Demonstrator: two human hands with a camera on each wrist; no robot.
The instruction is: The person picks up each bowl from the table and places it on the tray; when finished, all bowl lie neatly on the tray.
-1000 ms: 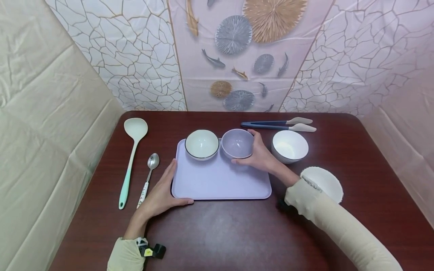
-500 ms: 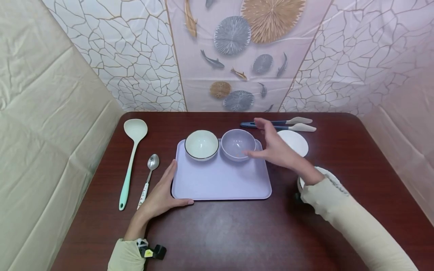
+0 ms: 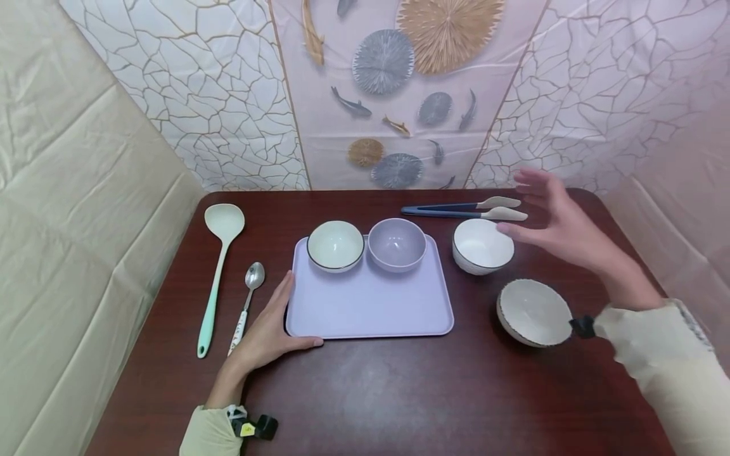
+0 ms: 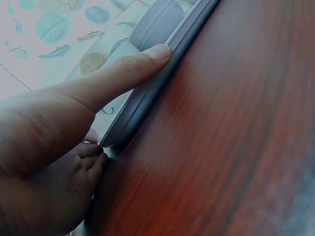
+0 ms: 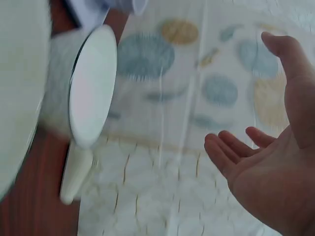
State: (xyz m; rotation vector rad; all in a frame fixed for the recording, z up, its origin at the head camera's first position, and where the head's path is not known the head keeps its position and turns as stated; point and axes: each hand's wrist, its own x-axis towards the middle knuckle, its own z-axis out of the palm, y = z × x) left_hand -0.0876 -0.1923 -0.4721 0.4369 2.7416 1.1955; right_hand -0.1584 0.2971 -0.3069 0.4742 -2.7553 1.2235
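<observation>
My left hand (image 3: 267,329) rests at the near left corner of the lavender tray (image 3: 365,310), fingers along its left side and the straight thumb on its front rim. In the left wrist view the thumb (image 4: 118,73) touches the tray's edge. A pale bowl with a dark rim (image 3: 336,246) and a purple bowl (image 3: 397,244) stand side by side at the tray's back. My right hand (image 3: 561,221) is raised and holds nothing, fingers spread, just right of a white bowl (image 3: 482,246). The right wrist view shows its palm (image 5: 270,182) bare.
Nearer on the right stands a cream bowl with an uneven rim (image 3: 533,313). Blue tongs with pale tips (image 3: 464,209) lie at the table's back edge. On the left are a mint-handled ladle (image 3: 217,272) and a metal spoon (image 3: 251,285). Patterned cloth hangs behind the table.
My right hand has let go of the purple bowl and moved right, past the white bowl. The purple bowl stays on the tray. My left hand keeps its place at the tray corner.
</observation>
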